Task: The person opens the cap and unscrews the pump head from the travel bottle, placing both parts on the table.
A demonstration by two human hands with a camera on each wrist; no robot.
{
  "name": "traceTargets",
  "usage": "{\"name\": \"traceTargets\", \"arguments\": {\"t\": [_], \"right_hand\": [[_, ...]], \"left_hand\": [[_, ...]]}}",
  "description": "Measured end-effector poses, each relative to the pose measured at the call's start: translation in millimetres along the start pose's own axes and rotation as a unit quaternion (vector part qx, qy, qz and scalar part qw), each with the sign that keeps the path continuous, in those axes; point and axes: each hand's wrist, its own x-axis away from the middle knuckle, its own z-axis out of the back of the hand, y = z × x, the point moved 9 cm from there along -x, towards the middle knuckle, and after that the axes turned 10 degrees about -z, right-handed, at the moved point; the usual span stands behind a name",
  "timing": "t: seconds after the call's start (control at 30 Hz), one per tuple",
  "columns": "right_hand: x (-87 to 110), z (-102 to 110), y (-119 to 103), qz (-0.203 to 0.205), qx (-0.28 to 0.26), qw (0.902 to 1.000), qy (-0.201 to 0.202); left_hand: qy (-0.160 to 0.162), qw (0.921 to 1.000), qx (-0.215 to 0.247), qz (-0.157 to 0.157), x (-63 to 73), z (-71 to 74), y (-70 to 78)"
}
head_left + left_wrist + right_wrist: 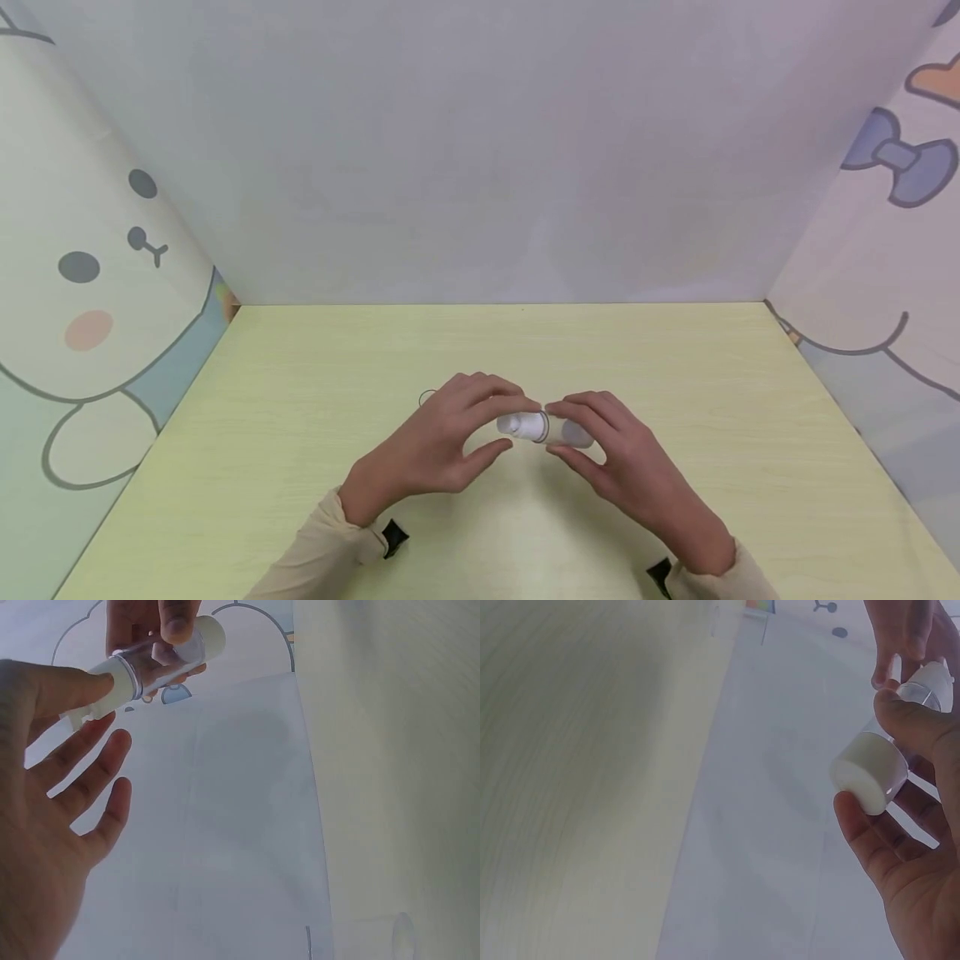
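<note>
A small pump bottle (555, 430) with a see-through body, a white pump head (513, 425) and a white base (868, 771) is held between both hands above the table. My left hand (453, 433) has its thumb and index finger at the white collar (114, 688) under the pump head, its other fingers spread loosely. My right hand (630, 458) grips the clear body, thumb on one side and fingers on the other. The bottle lies nearly sideways, pump head to the left. Behind my left hand, a clear cylindrical cap (364, 941) lies on the table, mostly hidden in the head view.
The pale wood-grain table (337, 350) meets a plain light wall (480, 167) at the back. Side panels with cartoon animals (90, 208) stand at left and right. Black straps (393, 537) show at the cuffs of the beige sleeves.
</note>
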Motion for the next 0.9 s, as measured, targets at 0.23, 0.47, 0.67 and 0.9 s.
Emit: {"name": "traceTargets", "arguments": {"t": [0.23,0.47,0.67,0.9], "right_hand": [[0.1,-0.8,0.2,-0.004,-0.005,0.9999,-0.008],[1.1,-2.5,0.1,-0.013,-0.008,0.9997,-0.02],[1.1,-1.8,-2.4,-0.003,-0.003,0.9998,-0.017],[0.6,-1.1,-5.7,0.007,-0.003,0.9999,-0.014]], "left_hand": [[0.005,0.9998,-0.017,0.002,-0.5,-0.3,-1.1],[0.02,0.9997,0.004,0.015,-1.0,-1.0,-3.6],[0.039,0.9989,-0.023,0.01,0.0,-1.7,-3.5],[0.069,0.9925,-0.099,-0.023,0.4,2.1,3.1]]}}
